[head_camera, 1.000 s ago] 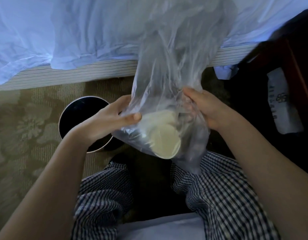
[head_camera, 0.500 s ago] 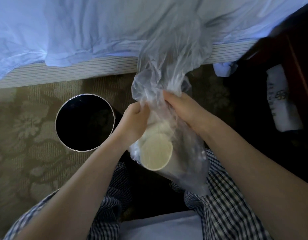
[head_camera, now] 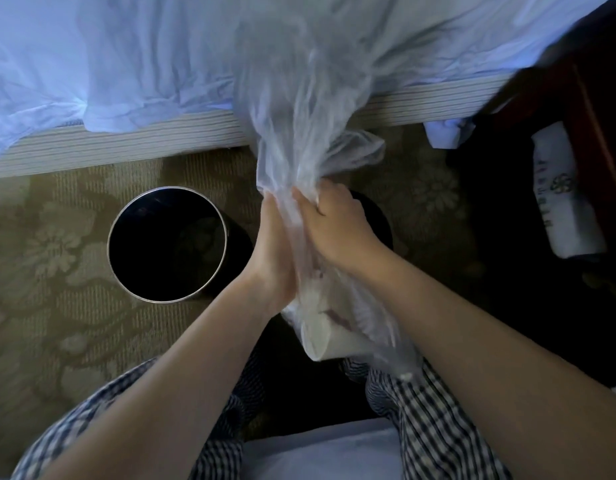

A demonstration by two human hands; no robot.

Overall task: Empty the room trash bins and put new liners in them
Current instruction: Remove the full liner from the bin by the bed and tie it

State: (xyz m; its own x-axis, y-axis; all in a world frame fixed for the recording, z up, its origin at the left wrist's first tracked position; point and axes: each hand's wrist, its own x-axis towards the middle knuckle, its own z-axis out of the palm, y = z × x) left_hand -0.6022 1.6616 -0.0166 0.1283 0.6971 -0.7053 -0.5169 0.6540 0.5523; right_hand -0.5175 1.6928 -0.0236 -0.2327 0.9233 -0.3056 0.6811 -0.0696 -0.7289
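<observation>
- Grip first: the right hand (head_camera: pixel 334 226) has its fingers curled tight round the gathered neck of the used liner bag (head_camera: pixel 310 133). The left hand (head_camera: pixel 273 251) clasps the same neck from the other side (its fingertips are partly veiled by the plastic).
- Location: the bag hangs in the air between the person's knees and the bed. It is out of the trash bin (head_camera: pixel 110 249), which stands just to the left on the carpet (head_camera: pixel 57 306) with a dark, unlined interior.
- Load: a paper cup (head_camera: pixel 320 341) lies low in the bag, below both hands. The loose top billows up in front of the bed sheet (head_camera: pixel 126 64).
- Step in hand, as I judge it: closing the bag. To do it well, press the air out toward the mouth, twist the neck above the cup, and knot it with enough tail. The thin film will likely tear if yanked.
- Edges: the striped bed base (head_camera: pixel 126 147) runs close ahead, and a dark wooden nightstand (head_camera: pixel 583 98) crowds the right side.
- Room: open carpet lies to the left around the bin. That looks the better side to set the tied bag down before relining.
</observation>
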